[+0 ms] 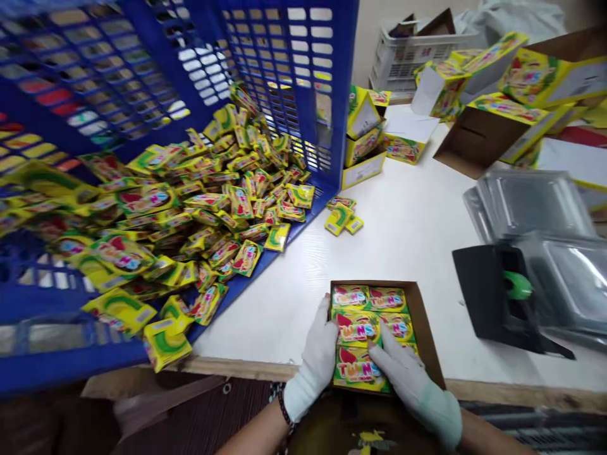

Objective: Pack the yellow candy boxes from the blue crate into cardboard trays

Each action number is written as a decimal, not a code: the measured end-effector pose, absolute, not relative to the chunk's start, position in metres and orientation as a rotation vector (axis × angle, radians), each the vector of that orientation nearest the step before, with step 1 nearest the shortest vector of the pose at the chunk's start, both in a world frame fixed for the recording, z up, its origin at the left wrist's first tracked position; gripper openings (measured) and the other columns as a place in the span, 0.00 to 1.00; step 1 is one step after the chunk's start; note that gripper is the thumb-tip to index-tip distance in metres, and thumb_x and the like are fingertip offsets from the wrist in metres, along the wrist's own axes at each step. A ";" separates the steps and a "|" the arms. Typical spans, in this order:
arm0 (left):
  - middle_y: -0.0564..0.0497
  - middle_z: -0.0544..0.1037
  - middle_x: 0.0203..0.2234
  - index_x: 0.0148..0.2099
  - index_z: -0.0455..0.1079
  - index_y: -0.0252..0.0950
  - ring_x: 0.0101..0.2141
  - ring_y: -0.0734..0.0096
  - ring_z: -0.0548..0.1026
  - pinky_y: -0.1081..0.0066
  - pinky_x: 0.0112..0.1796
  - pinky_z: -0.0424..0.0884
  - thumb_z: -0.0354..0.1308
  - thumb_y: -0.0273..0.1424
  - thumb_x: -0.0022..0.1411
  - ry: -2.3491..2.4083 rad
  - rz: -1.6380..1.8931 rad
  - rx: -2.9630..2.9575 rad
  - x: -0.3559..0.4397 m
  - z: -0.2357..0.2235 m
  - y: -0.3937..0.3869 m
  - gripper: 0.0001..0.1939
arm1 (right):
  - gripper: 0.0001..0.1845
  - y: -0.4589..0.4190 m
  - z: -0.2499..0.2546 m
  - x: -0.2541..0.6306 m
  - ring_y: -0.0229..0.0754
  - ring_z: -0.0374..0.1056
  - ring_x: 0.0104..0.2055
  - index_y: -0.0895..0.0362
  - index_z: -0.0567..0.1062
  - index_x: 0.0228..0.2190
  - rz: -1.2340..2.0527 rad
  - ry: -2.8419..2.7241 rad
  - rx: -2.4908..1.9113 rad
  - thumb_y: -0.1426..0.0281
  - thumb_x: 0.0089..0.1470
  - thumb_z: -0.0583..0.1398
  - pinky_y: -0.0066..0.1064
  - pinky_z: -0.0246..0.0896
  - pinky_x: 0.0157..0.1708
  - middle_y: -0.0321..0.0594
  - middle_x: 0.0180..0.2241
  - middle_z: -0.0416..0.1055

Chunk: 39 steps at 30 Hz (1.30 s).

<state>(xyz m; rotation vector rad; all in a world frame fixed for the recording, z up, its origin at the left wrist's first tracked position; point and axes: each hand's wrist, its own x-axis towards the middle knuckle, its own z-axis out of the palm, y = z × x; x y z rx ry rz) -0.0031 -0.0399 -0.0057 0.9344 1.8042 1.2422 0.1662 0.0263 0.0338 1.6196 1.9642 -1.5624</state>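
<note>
An open cardboard box (429, 341) stands at the table's front edge, filled with rows of small yellow-green "TWINS" packs (358, 328) with watermelon pictures. My left hand (315, 354), in a white glove, grips the box's left wall, with its thumb at the rim. My right hand (408, 373), also gloved, lies over the right part of the packs. Its fingers are stretched out and apart, with the fingertips touching the pack tops. The packs at the lower right are partly hidden beneath this hand.
A blue plastic crate (332, 95), tipped toward the table, spills many loose packs (208, 208) at left. Several packs (339, 218) lie on the white table (284, 309). At right are a black tape dispenser (484, 291), clear plastic trays (540, 202), and printed boxes (502, 129).
</note>
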 end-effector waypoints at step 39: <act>0.41 0.73 0.41 0.45 0.72 0.35 0.46 0.53 0.69 0.52 0.46 0.69 0.54 0.41 0.64 1.760 0.743 2.098 -0.034 0.052 -0.034 0.15 | 0.19 0.124 0.054 0.122 0.48 0.73 0.40 0.54 0.70 0.55 -0.478 2.729 0.841 0.69 0.64 0.51 0.34 0.64 0.37 0.49 0.42 0.74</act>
